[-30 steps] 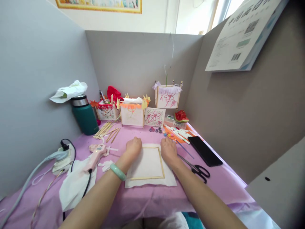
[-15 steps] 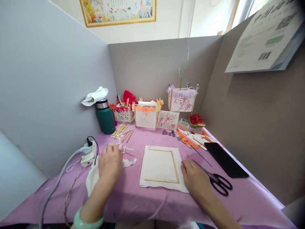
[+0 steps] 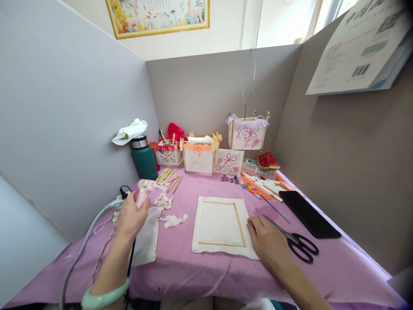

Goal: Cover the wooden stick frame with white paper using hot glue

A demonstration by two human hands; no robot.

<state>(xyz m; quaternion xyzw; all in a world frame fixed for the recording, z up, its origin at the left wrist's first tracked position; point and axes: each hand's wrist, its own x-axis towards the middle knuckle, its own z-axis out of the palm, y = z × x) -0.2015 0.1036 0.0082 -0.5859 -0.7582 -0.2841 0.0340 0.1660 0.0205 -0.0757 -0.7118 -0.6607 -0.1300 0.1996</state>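
My left hand (image 3: 133, 217) is wrapped round the handle of a pink hot glue gun (image 3: 144, 191), raised over the left of the table with its nozzle pointing right. A white cloth sheet (image 3: 221, 221) lies flat in front of me. Thin wooden sticks (image 3: 239, 226) lie on it along the top, right and bottom, with no stick along its left side. My right hand (image 3: 269, 237) rests loosely at the sheet's right edge, fingertips touching the edge. Beside it lie black-handled scissors (image 3: 301, 246). Crumpled tissue (image 3: 163, 201) and a torn white scrap (image 3: 173, 221) lie near the glue gun.
A green bottle (image 3: 143, 160), loose sticks (image 3: 174, 183) and decorated boxes (image 3: 198, 160) stand or lie at the back. A black phone (image 3: 309, 214) and markers (image 3: 266, 187) are to the right. Power cables (image 3: 82, 241) run along the left, and grey partitions (image 3: 209, 94) enclose the purple-covered table.
My left hand has picked up the glue gun from beside the crumpled tissue and moved left and up with it. My right hand stays at the sheet's edge.
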